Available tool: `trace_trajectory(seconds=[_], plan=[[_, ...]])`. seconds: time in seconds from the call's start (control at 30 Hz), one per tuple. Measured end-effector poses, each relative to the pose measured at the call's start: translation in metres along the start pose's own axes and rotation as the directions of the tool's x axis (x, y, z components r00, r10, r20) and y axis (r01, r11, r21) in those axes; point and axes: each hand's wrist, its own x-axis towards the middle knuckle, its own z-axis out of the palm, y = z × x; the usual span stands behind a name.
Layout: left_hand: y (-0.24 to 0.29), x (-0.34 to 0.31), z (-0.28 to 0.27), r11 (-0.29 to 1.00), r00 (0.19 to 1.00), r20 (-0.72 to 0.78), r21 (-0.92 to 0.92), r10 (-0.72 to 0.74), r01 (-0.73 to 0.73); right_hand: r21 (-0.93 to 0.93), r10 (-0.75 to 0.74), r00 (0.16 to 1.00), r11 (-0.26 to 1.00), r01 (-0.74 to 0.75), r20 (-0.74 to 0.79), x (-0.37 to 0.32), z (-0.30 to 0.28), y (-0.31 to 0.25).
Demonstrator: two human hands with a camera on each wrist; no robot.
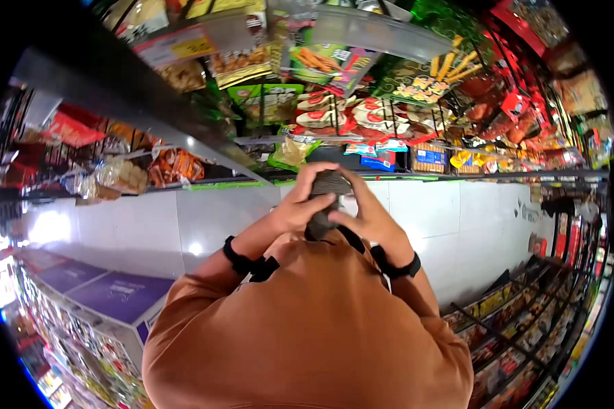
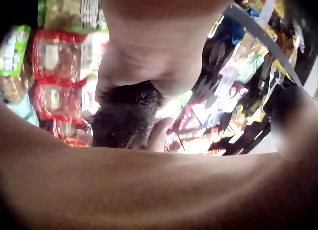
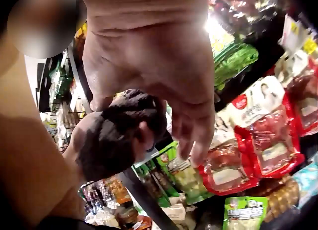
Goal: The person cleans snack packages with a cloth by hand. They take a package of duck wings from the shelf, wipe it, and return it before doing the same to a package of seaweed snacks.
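A dark grey, rough-textured thing (image 1: 331, 183) is held between both hands in front of the chest; what it is I cannot tell. My left hand (image 1: 300, 204) grips its left side, fingers curled round the far edge and thumb across the front. On the other side, my right hand (image 1: 374, 217) has its thumb against the lower part and its fingers at the upper edge. The left wrist view has the dark thing (image 2: 124, 115) below the left hand (image 2: 149, 56). Lumpy folds of the dark thing (image 3: 109, 145) show under the right hand (image 3: 149, 61) in the right wrist view.
Shelves with bagged snacks stand ahead, including red-and-white packs (image 1: 378, 117) and a green pack (image 1: 293, 151). A dark metal upright (image 1: 150, 119) slants at the left. Pale floor tiles (image 1: 215, 221) lie below. A purple-topped display (image 1: 119, 294) stands at the lower left, racks (image 1: 518, 327) at the lower right.
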Motion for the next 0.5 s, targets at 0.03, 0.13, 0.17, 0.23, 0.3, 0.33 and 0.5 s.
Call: trace_trajectory(seconds=[0.03,0.13,0.17,0.23,0.3,0.33,0.5], plan=[[-0.002,0.010,0.011,0.994,0.996,0.052,0.083,0.072,-0.076,0.176,0.092,0.995,0.981,-0.086,-0.028,-0.015,0.002,0.002],[0.010,0.040,0.047,0.985,0.935,0.337,0.092,0.106,-0.145,0.192,0.132,0.959,0.978,-0.084,-0.250,-0.054,-0.005,0.023],[0.011,0.047,0.066,0.979,0.905,0.395,0.056,0.159,-0.196,0.252,0.140,0.931,0.966,-0.054,-0.336,-0.070,-0.010,0.036],[0.025,0.051,0.093,0.993,0.838,0.545,0.083,0.028,-0.088,0.404,0.210,0.869,0.915,-0.012,-0.449,-0.099,-0.018,0.041],[0.030,0.057,0.118,0.996,0.773,0.632,0.089,-0.056,0.000,0.510,0.292,0.826,0.860,-0.006,-0.483,-0.125,-0.031,0.044],[0.030,0.058,0.128,0.994,0.771,0.632,0.110,-0.072,0.003,0.544,0.320,0.808,0.839,0.000,-0.494,-0.139,-0.038,0.055],[0.023,0.079,0.134,0.985,0.950,0.275,-0.043,-0.151,0.169,0.718,0.544,0.641,0.696,0.017,-0.542,-0.186,-0.080,0.119]])
